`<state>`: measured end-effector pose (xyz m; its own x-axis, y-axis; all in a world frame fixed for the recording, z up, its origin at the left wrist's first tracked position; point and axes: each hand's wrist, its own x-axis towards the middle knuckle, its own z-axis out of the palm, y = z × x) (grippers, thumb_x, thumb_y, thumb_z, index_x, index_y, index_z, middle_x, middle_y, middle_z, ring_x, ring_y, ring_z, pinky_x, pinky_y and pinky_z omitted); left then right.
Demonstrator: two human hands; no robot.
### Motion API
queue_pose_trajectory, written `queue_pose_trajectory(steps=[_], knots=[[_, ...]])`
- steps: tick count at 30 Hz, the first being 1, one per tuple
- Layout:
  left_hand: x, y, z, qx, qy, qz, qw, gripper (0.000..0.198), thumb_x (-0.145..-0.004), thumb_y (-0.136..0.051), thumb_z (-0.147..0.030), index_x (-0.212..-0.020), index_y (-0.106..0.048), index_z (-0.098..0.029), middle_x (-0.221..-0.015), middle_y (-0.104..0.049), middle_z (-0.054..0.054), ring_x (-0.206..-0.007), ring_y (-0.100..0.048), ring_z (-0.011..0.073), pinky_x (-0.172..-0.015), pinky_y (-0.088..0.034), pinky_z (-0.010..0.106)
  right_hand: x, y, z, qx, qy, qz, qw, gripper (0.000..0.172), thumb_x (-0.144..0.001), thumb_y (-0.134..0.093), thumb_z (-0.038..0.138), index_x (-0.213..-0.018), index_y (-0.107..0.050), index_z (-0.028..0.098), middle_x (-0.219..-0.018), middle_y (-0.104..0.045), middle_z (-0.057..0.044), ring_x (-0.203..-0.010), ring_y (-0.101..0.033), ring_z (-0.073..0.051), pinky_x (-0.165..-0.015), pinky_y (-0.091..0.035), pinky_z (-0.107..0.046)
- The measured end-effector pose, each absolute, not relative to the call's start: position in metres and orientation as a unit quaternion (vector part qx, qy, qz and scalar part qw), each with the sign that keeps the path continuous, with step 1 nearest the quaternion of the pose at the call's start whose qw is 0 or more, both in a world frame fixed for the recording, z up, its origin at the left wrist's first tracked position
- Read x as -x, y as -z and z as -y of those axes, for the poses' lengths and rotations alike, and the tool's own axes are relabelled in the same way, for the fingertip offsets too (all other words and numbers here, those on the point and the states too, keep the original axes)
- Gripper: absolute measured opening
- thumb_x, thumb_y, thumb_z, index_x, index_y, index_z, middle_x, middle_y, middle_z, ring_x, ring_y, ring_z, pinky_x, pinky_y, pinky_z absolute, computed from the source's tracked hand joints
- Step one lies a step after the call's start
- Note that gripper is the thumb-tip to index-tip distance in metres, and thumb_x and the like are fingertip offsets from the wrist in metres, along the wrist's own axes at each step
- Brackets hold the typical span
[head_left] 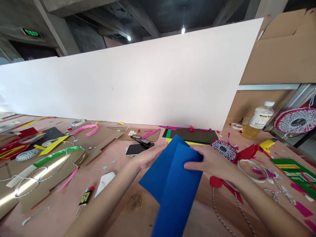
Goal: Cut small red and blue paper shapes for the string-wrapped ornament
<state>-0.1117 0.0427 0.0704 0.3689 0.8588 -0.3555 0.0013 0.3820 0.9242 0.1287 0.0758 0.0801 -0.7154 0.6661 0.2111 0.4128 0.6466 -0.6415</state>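
Note:
A sheet of blue card (172, 184) is folded lengthwise and held up in front of me, slightly blurred at its lower end. My left hand (149, 156) grips its upper left edge between thumb and fingers. My right hand (206, 161) presses on its upper right side, fingers over the fold. Just beyond my left hand lie a black-screened smartphone (138, 148) and a pair of dark glasses (141, 141). Nearest my right hand are a spool of red-and-white twine (223, 150) and crumpled red paper (248, 152).
The pink-topped worktable (138, 210) is strewn with cardboard cutouts (46, 174), paper scraps, twine and a glue stick (86, 195). A tape roll (251, 171) and a plastic bottle of yellow liquid (258, 120) stand right. A white board (123, 85) rises behind.

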Motion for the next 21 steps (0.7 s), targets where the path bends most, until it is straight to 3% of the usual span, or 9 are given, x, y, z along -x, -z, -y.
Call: queue_pose_trajectory(steps=[3,7,11,13,15,17,21], knots=[[0.099,-0.083,-0.031,-0.51,-0.346,-0.431,0.66,0.059,-0.077,-0.052,-0.062,-0.121,-0.054,-0.023,-0.12,-0.061,0.008,-0.113,-0.054,0.0266,-0.094,-0.045,0.037,-0.11,-0.071,-0.082,0.421,-0.254,0.826,0.276,0.034,-0.077,-0.055,0.054,-0.085,-0.057,0.021,-0.076,-0.063,-0.003,-0.066,-0.059,-0.022,-0.052,-0.042,-0.028],[0.086,-0.091,-0.019,-0.622,-0.296,-0.455,0.564,0.067,-0.071,-0.072,-0.032,-0.13,-0.042,-0.027,-0.126,-0.055,0.006,-0.113,-0.053,0.0283,-0.09,-0.046,0.04,-0.108,-0.067,-0.082,0.435,-0.193,0.811,0.341,0.032,-0.073,-0.061,0.048,-0.088,-0.057,0.019,-0.097,-0.06,-0.009,-0.089,-0.057,-0.028,-0.072,-0.046,-0.039],[0.077,-0.095,-0.007,-0.671,-0.289,-0.489,0.476,0.062,-0.079,-0.062,-0.027,-0.135,-0.035,-0.031,-0.127,-0.054,0.002,-0.119,-0.047,0.0251,-0.097,-0.041,0.039,-0.123,-0.081,-0.072,0.38,-0.266,0.799,0.383,0.055,-0.072,-0.065,0.04,-0.122,-0.048,0.024,-0.123,-0.054,-0.008,-0.108,-0.053,-0.027,-0.085,-0.045,-0.04],[0.071,-0.098,0.0,-0.683,-0.286,-0.493,0.456,0.06,-0.08,-0.061,-0.025,-0.135,-0.037,-0.032,-0.125,-0.055,0.001,-0.114,-0.05,0.0241,-0.094,-0.042,0.037,-0.13,-0.092,-0.063,0.364,-0.346,0.78,0.373,0.047,-0.076,-0.062,0.041,-0.12,-0.051,0.027,-0.114,-0.061,-0.004,-0.1,-0.058,-0.023,-0.079,-0.048,-0.034],[0.066,-0.101,0.005,-0.689,-0.289,-0.494,0.444,0.053,-0.08,-0.061,-0.023,-0.129,-0.043,-0.032,-0.121,-0.057,0.0,-0.108,-0.054,0.0224,-0.089,-0.044,0.034,-0.135,-0.102,-0.055,0.376,-0.364,0.769,0.368,0.024,-0.08,-0.059,0.041,-0.096,-0.065,0.024,-0.092,-0.068,-0.001,-0.084,-0.062,-0.021,-0.069,-0.048,-0.029],[0.062,-0.104,0.008,-0.689,-0.289,-0.498,0.441,0.039,-0.079,-0.062,-0.024,-0.117,-0.054,-0.027,-0.111,-0.061,0.0,-0.1,-0.057,0.0213,-0.083,-0.046,0.031,-0.138,-0.109,-0.048,0.395,-0.347,0.76,0.382,0.02,-0.08,-0.058,0.039,-0.077,-0.067,0.022,-0.079,-0.068,0.0,-0.074,-0.061,-0.019,-0.061,-0.046,-0.027],[0.06,-0.108,0.008,-0.687,-0.285,-0.495,0.449,0.033,-0.077,-0.065,-0.032,-0.107,-0.059,-0.022,-0.097,-0.065,0.0,-0.086,-0.06,0.0192,-0.072,-0.046,0.027,-0.144,-0.115,-0.042,0.404,-0.392,0.716,0.412,0.018,-0.079,-0.061,0.038,-0.079,-0.069,0.022,-0.08,-0.069,0.001,-0.073,-0.061,-0.018,-0.059,-0.046,-0.025]])
